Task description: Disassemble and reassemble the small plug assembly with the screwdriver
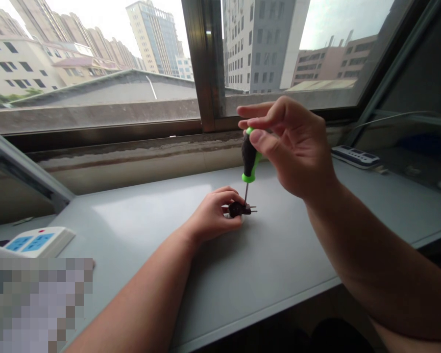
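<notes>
A small black plug (236, 209) with metal prongs pointing right lies at the middle of the table. My left hand (220, 212) is closed around it, thumb on the near side and fingers on the far side. Above it stands a screwdriver (248, 157) with a black and green handle, nearly upright, its thin shaft reaching down to the plug. At the top of the handle, the thumb and fingers of my right hand (290, 142) pinch the green end. Exactly where the tip meets the plug is too small to tell.
The grey table (279, 255) runs below a window ledge. A white power strip with blue sockets (36, 241) sits at the left, beside a pixelated area. Another power strip (355, 157) lies at the back right. Slanted metal frame bars (29, 164) flank the table.
</notes>
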The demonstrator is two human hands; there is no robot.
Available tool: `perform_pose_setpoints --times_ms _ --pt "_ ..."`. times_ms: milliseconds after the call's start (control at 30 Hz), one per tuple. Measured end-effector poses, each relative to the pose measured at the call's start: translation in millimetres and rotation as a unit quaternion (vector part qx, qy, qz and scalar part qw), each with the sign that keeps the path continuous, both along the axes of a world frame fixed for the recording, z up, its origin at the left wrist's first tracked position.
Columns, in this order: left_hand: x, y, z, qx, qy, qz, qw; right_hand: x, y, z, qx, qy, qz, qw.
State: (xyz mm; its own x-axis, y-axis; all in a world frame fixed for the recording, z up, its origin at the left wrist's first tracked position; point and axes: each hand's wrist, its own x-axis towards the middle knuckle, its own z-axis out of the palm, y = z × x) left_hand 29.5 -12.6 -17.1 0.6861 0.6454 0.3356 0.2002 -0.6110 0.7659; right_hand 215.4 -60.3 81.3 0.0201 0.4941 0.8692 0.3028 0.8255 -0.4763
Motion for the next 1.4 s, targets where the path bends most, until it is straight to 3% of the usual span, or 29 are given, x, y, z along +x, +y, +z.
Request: perform_pose_setpoints --times_ms 67,233,500,633,667,733,800,900,1000,1167,1400 --pt "0 0 0.4 0.000 0.001 0.001 1.000 -1 -1 -0.1 -0.008 -0.007 0.012 1.000" --pt "0 -1 1.1 -0.001 0.002 0.004 1.000 4 7 -2.5 0.020 0.001 -0.041 0.999" --pt "0 -1 0.7 -0.009 0.006 0.005 1.000 6 13 -22.6 -0.034 -0.050 0.039 0.997" --pt "-2 -1 -0.2 -0.008 0.019 0.004 1.000 33 43 -44.8 -0.019 0.085 -0.047 0.995" --pt "-2 0 0.0 -0.001 0.022 0.003 1.000 43 52 -50.9 -0.047 0.110 -0.070 0.990" --pt "-3 1 0.5 0.026 0.030 0.020 0.999 62 68 -63.2 -0.177 0.122 -0.099 0.972" --pt "-3 3 0.6 0.048 0.032 0.080 0.995 75 78 -74.9 -0.320 0.090 -0.105 0.937" --pt "-4 6 -1.4 -0.010 -0.003 0.176 0.984 81 85 -89.1 -0.426 0.006 -0.146 0.893" --pt "-4 9 -4.4 -0.080 -0.049 0.193 0.977 77 87 -97.1 -0.449 -0.027 -0.155 0.879" --pt "-5 13 -8.2 -0.012 -0.017 0.150 0.988 74 88 -101.3 -0.458 -0.066 -0.165 0.871" --pt "-9 10 -3.5 -0.013 0.004 0.112 0.994 82 95 -108.8 -0.469 -0.128 -0.196 0.851"
